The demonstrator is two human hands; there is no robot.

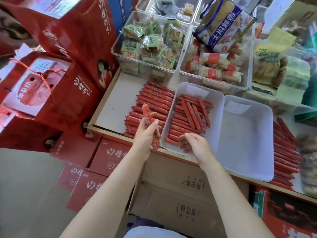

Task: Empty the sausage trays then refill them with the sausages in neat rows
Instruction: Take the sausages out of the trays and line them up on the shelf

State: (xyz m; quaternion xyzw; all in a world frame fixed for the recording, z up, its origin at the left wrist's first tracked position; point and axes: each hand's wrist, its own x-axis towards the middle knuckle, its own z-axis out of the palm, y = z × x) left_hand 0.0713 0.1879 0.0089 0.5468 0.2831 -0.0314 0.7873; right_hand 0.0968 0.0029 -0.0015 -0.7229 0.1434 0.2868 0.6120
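Left hand (145,133): fingers curled round a few red plastic-wrapped sausages (151,124), held above the shelf.
Right hand (192,143): fingers loosely curled, holding nothing, over the near rim of the translucent white plastic tray (217,107).

Clear bins are sitting along the back: one (145,47) packed with green-wrapped snacks, another (214,66) holding orange-labelled packs with a big blue bag (223,26) lying on top. Red gift boxes (51,83) are piling up on the left, and brown cartons (180,200) are sitting underneath.
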